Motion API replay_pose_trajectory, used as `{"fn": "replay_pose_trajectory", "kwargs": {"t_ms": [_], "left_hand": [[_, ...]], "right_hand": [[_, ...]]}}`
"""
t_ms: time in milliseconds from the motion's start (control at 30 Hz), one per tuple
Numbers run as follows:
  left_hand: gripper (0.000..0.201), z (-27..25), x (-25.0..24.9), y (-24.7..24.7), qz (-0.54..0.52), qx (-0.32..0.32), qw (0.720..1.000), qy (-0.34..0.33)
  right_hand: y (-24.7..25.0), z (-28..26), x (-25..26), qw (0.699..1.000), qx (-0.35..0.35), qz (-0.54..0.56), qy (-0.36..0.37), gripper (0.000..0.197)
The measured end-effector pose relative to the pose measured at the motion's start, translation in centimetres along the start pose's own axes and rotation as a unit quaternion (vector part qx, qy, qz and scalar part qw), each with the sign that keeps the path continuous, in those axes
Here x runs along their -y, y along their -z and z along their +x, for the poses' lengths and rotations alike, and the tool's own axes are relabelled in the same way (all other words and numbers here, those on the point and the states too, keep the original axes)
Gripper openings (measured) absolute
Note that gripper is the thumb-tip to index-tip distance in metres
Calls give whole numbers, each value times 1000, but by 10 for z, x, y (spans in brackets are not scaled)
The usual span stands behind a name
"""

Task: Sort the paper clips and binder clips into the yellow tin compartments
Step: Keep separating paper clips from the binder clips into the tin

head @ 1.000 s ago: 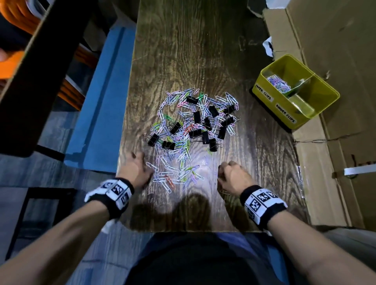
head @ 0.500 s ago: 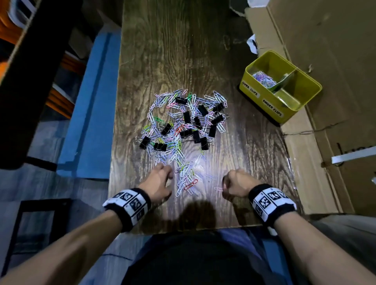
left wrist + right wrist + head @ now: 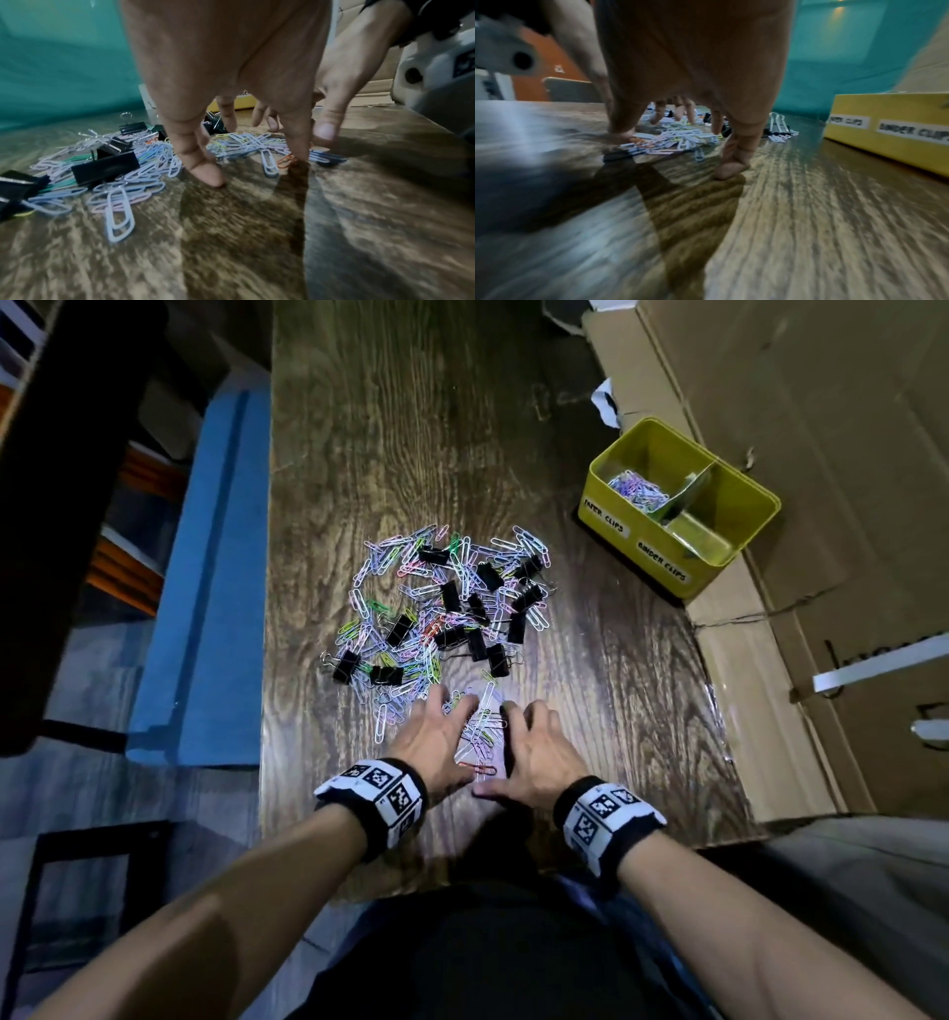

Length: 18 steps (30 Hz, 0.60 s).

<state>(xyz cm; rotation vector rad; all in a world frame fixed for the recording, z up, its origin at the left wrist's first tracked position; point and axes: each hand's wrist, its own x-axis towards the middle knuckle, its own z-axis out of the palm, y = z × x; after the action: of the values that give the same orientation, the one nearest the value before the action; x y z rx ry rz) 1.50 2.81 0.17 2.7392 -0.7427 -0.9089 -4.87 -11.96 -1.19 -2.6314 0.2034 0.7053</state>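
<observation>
A mixed pile of pastel paper clips [image 3: 411, 567] and black binder clips [image 3: 451, 595] lies mid-table. My left hand [image 3: 436, 729] and right hand [image 3: 534, 752] stand side by side at the pile's near edge, fingertips down on the wood. They enclose a small heap of paper clips [image 3: 480, 731], including an orange one [image 3: 286, 161]. In the left wrist view the left hand [image 3: 231, 81] holds nothing, with the binder clips [image 3: 105, 168] to its left. The right hand [image 3: 693, 60] also holds nothing. The yellow tin [image 3: 634, 539] sits far right; its "paper clips" side holds some clips [image 3: 637, 487].
Flattened cardboard [image 3: 821, 454] covers the surface right of the table [image 3: 411, 428], and the tin [image 3: 885, 130] stands at its edge. A blue bench [image 3: 205, 588] runs along the table's left side. The table's near edge is just behind my wrists.
Both hands slid inward toward each other and slightly forward. The right hand went from a fist to spread fingers. Loose paper clips are now bunched between the two hands.
</observation>
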Motion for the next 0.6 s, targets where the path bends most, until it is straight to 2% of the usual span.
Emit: {"fn": "replay_pose_trajectory", "kwargs": {"t_ms": [33, 67, 133, 200, 300, 367, 500, 600], "left_hand": [[84, 1, -2, 1, 20, 9, 1000, 2], [85, 3, -4, 1, 42, 18, 999, -1], [77, 8, -8, 1, 82, 27, 996, -19], [59, 11, -8, 1, 90, 31, 995, -35], [33, 17, -3, -2, 50, 12, 996, -71], [25, 20, 2, -3, 19, -2, 996, -87], [25, 26, 13, -3, -31, -22, 994, -102], [31, 33, 20, -1, -79, -5, 991, -105]], "right_hand": [[-2, 0, 4, 1000, 9, -24, -1, 110], [-3, 2, 8, 999, 11, -43, 3, 109], [-2, 6, 13, 999, 6, -45, 16, 88], [1, 10, 11, 1000, 2, -15, 22, 64], [6, 14, 5, 1000, 4, 7, 27, 42], [9, 16, 2, 999, 0, 27, 29, 30], [12, 21, -2, 999, -5, 51, 4, 13], [12, 22, -5, 995, -18, 92, -33, 14]]}}
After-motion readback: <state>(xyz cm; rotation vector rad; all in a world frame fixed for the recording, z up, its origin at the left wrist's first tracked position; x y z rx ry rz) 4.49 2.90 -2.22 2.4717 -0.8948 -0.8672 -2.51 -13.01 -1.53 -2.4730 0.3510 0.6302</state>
